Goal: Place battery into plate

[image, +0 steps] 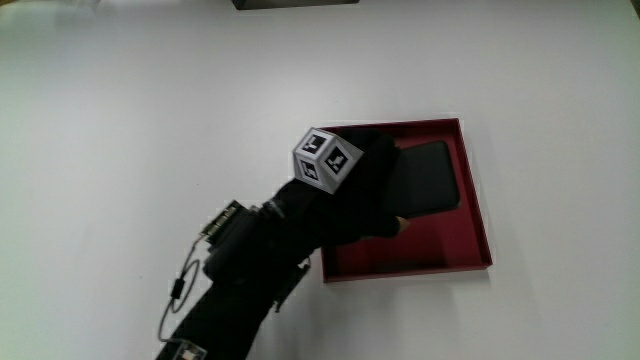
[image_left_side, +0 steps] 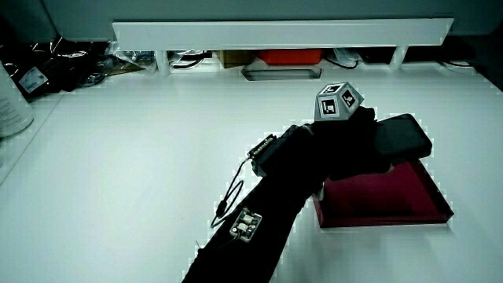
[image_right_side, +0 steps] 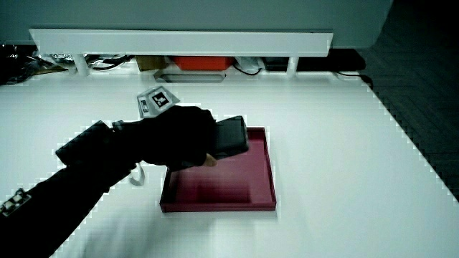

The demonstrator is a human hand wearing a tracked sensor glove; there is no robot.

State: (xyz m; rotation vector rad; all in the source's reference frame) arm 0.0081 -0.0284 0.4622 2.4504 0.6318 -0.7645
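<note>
A dark red square plate (image: 476,205) with low walls lies on the white table; it shows in both side views (image_left_side: 428,206) (image_right_side: 262,188). The battery (image: 430,178) is a flat black slab with rounded corners. The gloved hand (image: 365,195) is shut on it and holds it over the plate. In both side views the battery (image_left_side: 405,137) (image_right_side: 233,136) hangs tilted above the plate's floor, apart from it. The hand (image_left_side: 346,149) (image_right_side: 183,136) covers the battery's nearer end. A patterned cube (image: 325,158) sits on the back of the hand.
A low white partition (image_left_side: 283,31) runs along the table's edge farthest from the person, with a grey tray (image_left_side: 281,73) and clutter under it. A cable and a small black box (image: 230,235) are strapped to the forearm.
</note>
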